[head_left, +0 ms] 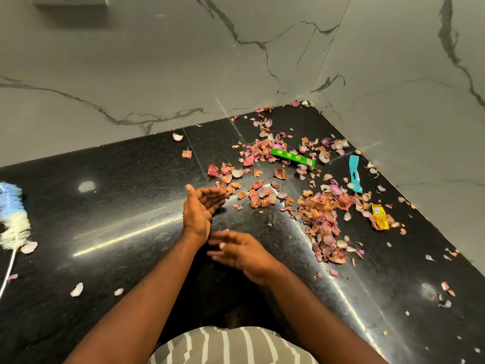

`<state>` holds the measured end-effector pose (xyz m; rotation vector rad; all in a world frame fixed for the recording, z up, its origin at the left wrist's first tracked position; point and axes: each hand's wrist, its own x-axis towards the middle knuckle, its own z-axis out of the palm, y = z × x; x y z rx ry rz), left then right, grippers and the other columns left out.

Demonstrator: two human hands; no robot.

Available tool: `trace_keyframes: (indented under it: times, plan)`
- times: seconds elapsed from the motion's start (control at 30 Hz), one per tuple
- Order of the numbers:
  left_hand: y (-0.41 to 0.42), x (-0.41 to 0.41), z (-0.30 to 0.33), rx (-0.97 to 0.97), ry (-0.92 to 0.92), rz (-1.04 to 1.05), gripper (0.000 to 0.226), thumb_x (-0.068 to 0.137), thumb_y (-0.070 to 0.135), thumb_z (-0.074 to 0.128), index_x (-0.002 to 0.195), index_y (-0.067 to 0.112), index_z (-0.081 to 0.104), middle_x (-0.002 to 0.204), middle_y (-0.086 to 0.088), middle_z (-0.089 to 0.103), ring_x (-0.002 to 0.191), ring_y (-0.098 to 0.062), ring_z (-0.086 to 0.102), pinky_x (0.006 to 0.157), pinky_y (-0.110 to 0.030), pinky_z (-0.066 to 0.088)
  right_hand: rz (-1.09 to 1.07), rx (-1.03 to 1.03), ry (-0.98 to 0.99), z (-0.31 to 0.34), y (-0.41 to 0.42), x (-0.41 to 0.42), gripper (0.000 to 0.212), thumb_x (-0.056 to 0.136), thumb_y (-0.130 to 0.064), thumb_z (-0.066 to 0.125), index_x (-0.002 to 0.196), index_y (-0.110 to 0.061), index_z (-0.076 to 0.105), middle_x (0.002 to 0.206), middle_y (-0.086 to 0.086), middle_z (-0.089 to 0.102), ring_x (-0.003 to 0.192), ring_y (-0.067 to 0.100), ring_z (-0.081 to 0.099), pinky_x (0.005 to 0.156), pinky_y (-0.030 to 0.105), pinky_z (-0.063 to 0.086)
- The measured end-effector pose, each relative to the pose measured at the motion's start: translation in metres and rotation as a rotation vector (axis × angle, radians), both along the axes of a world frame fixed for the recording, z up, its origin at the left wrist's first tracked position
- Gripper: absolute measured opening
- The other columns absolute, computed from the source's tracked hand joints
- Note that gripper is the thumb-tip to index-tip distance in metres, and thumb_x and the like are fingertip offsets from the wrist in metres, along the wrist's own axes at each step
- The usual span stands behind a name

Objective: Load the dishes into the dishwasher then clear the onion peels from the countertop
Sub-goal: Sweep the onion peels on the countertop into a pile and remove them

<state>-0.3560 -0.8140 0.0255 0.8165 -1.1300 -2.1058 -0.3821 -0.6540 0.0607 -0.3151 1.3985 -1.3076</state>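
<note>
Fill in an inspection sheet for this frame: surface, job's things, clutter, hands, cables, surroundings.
Surface: black polished countertop, glare streaks across it.
Job's things: onion peels scattered, thickest toward the right corner; no dishes or dishwasher in view.
Clutter: green wrapper, blue wrapper and yellow wrapper among the peels; brush at the left edge.
Hands: left hand open, palm up, beside the peels; right hand open, blurred, holding nothing.
Cables: nothing seen.
Surroundings: marble wall on two sides, meeting at a corner.
</note>
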Motion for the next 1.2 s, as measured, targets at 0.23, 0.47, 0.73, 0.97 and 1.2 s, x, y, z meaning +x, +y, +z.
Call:
trace_keyframes:
  times: [0.23,0.47,0.73,0.97,1.2]
  plan:
    - [-0.001,-0.002,0.000,-0.002,0.017,-0.010,0.077,0.109,0.057,0.017,0.105,0.000,0.069,0.109,-0.028,0.074,0.108,-0.041,0.071,0.097,-0.045,0.059,-0.601,-0.069,0.450,-0.003,0.019,-0.039,0.046,0.099,0.012,0.053,0.131,-0.018,0.068,0.128,-0.003,0.072,0.120,0.012,0.067,0.108,0.036,0.053]
    - [0.011,-0.002,-0.012,-0.545,-0.192,-0.050,0.021,0.109,0.023,0.050,0.119,0.015,0.068,0.116,-0.004,0.074,0.109,-0.023,0.071,0.094,-0.055,0.059,-0.394,0.001,1.079,-0.039,0.046,-0.028,0.042,0.097,0.005,0.057,0.130,-0.019,0.066,0.124,-0.008,0.065,0.117,0.007,0.063,0.100,0.034,0.056]
    - [-0.029,-0.039,-0.011,-1.074,-1.244,-0.206,0.095,0.102,0.068,0.026,0.163,0.003,-0.007,0.168,-0.027,-0.019,0.156,-0.040,-0.019,0.127,-0.055,-0.006,-0.183,0.209,1.406,-0.049,0.031,-0.059,0.058,0.100,-0.004,0.051,0.156,-0.013,0.043,0.164,0.004,0.037,0.156,0.013,0.023,0.128,0.041,0.025]
    - [0.029,-0.058,-0.009,-1.358,-0.939,-0.588,0.074,0.106,0.059,0.012,0.166,0.016,0.004,0.173,-0.012,-0.003,0.160,-0.027,-0.009,0.130,-0.047,-0.004,-0.207,0.425,1.400,-0.051,0.024,-0.073,0.059,0.109,-0.024,0.039,0.164,-0.012,0.023,0.173,0.008,0.014,0.160,0.019,0.008,0.130,0.043,0.014]
    - [0.040,-0.030,0.010,-1.078,-0.379,-0.422,0.045,0.112,0.029,0.041,0.156,0.020,0.046,0.162,-0.002,0.042,0.153,-0.009,0.031,0.128,-0.030,0.021,-0.217,0.451,1.342,-0.050,0.027,-0.073,0.064,0.106,-0.021,0.034,0.165,-0.013,0.014,0.174,0.007,0.006,0.161,0.019,0.002,0.131,0.039,0.007]
